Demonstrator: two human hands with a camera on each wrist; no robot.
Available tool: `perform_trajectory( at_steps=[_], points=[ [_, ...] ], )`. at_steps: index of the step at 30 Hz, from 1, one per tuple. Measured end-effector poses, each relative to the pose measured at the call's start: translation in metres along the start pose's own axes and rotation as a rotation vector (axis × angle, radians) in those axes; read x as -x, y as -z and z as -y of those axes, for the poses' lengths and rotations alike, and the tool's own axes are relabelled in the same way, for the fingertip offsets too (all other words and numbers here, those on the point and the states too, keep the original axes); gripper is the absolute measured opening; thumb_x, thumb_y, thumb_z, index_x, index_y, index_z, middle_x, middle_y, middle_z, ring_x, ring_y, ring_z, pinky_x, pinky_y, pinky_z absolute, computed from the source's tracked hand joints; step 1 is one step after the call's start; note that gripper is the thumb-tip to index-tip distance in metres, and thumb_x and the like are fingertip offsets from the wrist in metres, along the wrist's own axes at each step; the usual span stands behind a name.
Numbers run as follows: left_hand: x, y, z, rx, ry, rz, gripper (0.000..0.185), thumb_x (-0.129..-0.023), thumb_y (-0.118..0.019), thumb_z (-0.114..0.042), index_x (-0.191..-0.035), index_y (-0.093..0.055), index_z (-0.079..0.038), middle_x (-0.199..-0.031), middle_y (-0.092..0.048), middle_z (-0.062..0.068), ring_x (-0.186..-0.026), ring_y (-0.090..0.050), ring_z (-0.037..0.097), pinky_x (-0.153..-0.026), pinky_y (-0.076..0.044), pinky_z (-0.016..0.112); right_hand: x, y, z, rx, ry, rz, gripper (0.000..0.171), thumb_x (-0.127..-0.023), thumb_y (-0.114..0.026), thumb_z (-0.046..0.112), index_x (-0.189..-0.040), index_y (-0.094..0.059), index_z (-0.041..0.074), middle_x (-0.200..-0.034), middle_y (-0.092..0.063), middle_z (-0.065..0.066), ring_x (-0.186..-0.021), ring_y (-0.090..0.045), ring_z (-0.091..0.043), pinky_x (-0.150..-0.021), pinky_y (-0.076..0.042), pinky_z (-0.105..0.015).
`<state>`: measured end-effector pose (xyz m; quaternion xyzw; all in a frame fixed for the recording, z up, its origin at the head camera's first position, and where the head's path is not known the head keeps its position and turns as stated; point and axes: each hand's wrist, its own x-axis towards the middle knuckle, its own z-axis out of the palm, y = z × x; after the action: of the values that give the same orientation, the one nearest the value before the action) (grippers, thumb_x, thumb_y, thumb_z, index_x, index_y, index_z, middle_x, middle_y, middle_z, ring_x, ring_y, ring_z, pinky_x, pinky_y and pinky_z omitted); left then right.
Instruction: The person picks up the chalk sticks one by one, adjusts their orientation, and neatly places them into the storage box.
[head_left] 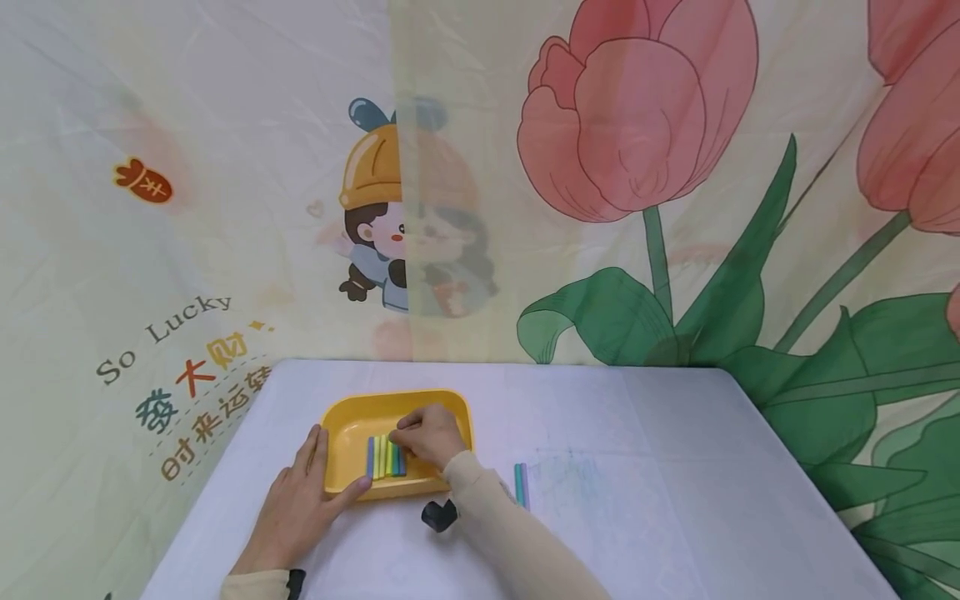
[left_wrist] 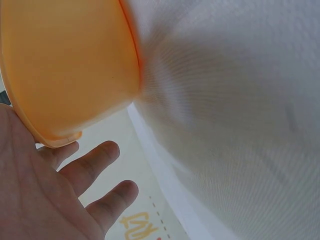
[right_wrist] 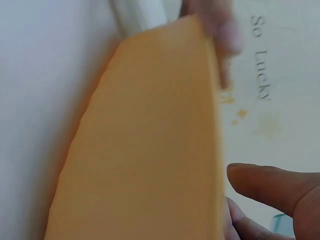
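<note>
Left hand [head_left: 292,504]: straight-fingered, touching the yellow tray [head_left: 345,429].
Right hand [head_left: 433,437]: right over the sticks [head_left: 381,458]; I can't tell its grip!

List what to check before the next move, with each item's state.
1. Yellow tray resting on the table: ok.
2. Left hand touching the tray's left side: ok.
3. Sticks in the tray lying side by side: ok.
4. Right hand over the tray: ok.
5. Right hand pinching a stick: cannot tell, contact unclear.
6. Every stick inside: not ok, two sticks lie on the table.
</note>
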<state>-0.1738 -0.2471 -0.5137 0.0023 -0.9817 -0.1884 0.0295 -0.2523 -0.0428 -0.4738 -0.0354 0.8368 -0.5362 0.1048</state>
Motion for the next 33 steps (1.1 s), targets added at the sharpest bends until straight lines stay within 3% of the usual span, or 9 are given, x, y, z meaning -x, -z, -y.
perform_trajectory(
  at_steps=[5,11,25,33],
  points=[
    [0.000,-0.001,0.001,-0.005,-0.008,-0.013,0.121,-0.088,-0.045,-0.082,-0.158,-0.007,0.009,-0.164,-0.011,0.031,-0.133,-0.039,0.055,-0.109,-0.031,0.069,0.016,0.010,0.008,-0.049,0.079,0.027,0.015,-0.084,-0.083,0.018,-0.095,-0.077,0.010,-0.078,-0.071,0.005,-0.069,-0.070,-0.018,-0.063,-0.060,-0.031],
    [0.002,0.000,0.000,0.002,-0.016,-0.015,0.121,-0.089,-0.046,-0.081,-0.158,-0.006,0.009,-0.165,-0.010,0.030,-0.131,-0.041,0.055,-0.109,-0.031,0.069,0.033,0.025,0.008,-0.032,0.147,0.045,0.018,-0.087,-0.081,0.021,-0.100,-0.076,0.010,-0.082,-0.069,0.004,-0.072,-0.071,-0.026,-0.060,-0.058,-0.028],
    [0.002,0.002,-0.002,0.002,0.018,0.007,0.124,-0.086,-0.047,-0.084,-0.158,-0.005,0.008,-0.165,-0.008,0.030,-0.134,-0.037,0.054,-0.110,-0.030,0.069,0.063,0.059,-0.010,-0.023,0.144,-0.023,0.024,-0.086,-0.081,0.022,-0.103,-0.075,0.007,-0.084,-0.070,0.003,-0.071,-0.071,-0.023,-0.060,-0.059,-0.027],
    [0.001,0.000,0.000,0.010,0.005,0.002,0.124,-0.087,-0.047,-0.083,-0.158,-0.005,0.009,-0.164,-0.008,0.031,-0.138,-0.034,0.053,-0.111,-0.029,0.069,0.073,0.086,-0.031,0.055,0.135,-0.115,0.031,-0.087,-0.080,0.026,-0.109,-0.075,0.005,-0.089,-0.069,0.001,-0.073,-0.070,-0.019,-0.062,-0.058,-0.029]
  ],
)
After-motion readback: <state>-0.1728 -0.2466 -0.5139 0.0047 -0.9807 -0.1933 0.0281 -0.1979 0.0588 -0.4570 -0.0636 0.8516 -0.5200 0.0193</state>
